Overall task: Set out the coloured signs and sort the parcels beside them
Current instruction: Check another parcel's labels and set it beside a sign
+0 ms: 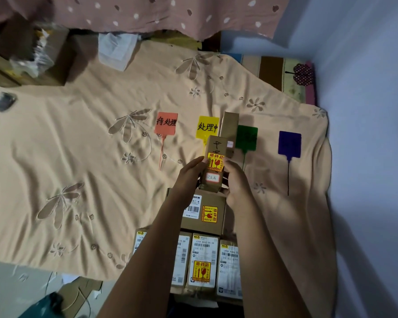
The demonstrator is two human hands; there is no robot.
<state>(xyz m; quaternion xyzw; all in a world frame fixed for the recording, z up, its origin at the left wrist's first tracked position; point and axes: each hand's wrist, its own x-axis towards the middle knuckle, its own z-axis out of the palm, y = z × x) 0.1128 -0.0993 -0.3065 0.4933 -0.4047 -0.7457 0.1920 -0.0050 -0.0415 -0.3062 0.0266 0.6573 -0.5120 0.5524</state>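
Both hands, the left hand [190, 174] and the right hand [236, 180], grasp a small parcel [214, 165] in the frame centre above the bed [78, 145], so it is better to read its white label [212, 177] first, then lay it flat beside the matching sign, perhaps the green sign [247, 136].

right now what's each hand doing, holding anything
Left hand: closed on the left side of the small parcel.
Right hand: closed on the right side of the same parcel, held above the bed.
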